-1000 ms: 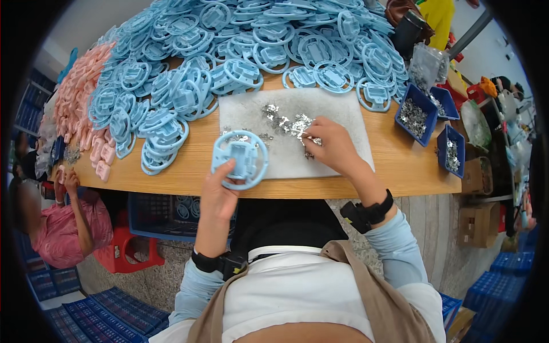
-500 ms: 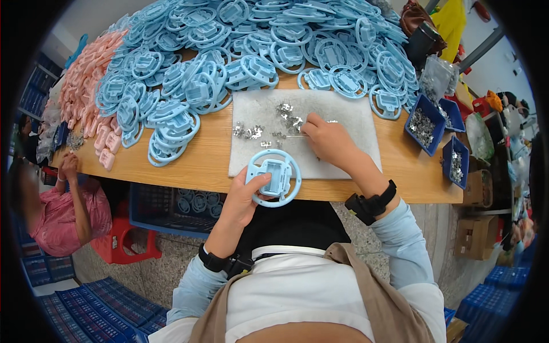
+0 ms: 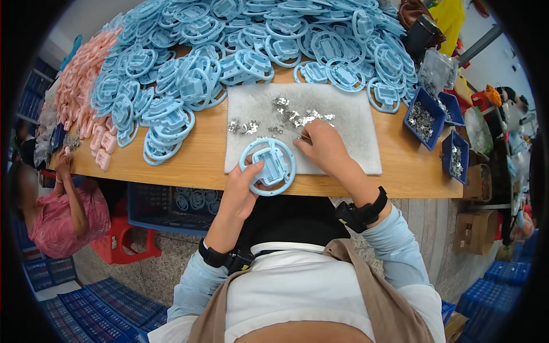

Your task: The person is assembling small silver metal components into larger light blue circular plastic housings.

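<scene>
My left hand (image 3: 242, 184) grips a light-blue plastic steering-wheel-shaped part (image 3: 273, 167) at its left side, thumb on the rectangular recess in its middle. The part is held over the front edge of a pale felt-like mat (image 3: 354, 154). Just right of it, my right hand (image 3: 323, 146) is closed on a thin metal tool (image 3: 293, 131), which points left toward the small parts; whether it is tweezers I cannot tell. Small shiny metal pieces (image 3: 309, 118) lie in loose clusters on the mat, with more metal pieces (image 3: 243, 127) toward its left edge.
A large heap of blue wheel parts (image 3: 194, 74) covers the table's back, beside pink plastic parts (image 3: 86, 74) at left. Blue bins (image 3: 422, 121) of metal pieces stand at right. A co-worker in pink (image 3: 68, 220) sits at left. Below the table is a blue crate (image 3: 166, 214).
The view has shifted slightly. My right hand has turned, and its thin tool now slants instead of lying nearly level. My left hand still holds the blue wheel part, a little higher in the picture.
</scene>
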The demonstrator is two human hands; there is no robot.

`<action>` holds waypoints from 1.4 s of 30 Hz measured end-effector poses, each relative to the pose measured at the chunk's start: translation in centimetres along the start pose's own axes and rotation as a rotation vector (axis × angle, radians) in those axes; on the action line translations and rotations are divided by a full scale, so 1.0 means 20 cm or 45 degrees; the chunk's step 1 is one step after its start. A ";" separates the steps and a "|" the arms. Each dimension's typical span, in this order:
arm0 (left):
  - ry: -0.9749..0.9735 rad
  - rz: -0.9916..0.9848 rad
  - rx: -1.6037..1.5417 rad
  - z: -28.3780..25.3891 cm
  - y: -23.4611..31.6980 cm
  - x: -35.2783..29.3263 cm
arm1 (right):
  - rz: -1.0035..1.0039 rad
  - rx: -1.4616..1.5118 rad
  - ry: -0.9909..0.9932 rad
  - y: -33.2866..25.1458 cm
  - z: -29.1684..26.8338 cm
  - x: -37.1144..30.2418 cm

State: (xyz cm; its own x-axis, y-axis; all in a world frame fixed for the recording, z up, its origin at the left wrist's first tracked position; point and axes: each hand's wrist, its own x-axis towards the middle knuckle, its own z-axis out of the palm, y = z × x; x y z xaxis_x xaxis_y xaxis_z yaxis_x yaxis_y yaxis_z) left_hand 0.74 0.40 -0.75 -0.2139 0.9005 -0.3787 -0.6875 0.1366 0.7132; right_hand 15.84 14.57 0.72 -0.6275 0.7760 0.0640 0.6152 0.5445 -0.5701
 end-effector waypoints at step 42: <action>0.052 -0.031 0.055 0.01 -0.04 0.06 | -0.285 0.184 0.116 -0.16 0.06 -0.26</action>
State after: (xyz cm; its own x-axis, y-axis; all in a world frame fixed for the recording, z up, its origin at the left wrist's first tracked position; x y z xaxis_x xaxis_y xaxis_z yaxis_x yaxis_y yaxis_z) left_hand 1.12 1.51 -1.69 -0.2266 0.8791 -0.4194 -0.6622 0.1767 0.7282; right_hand 16.63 8.37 1.32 -0.6908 0.6702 0.2712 0.3872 0.6597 -0.6441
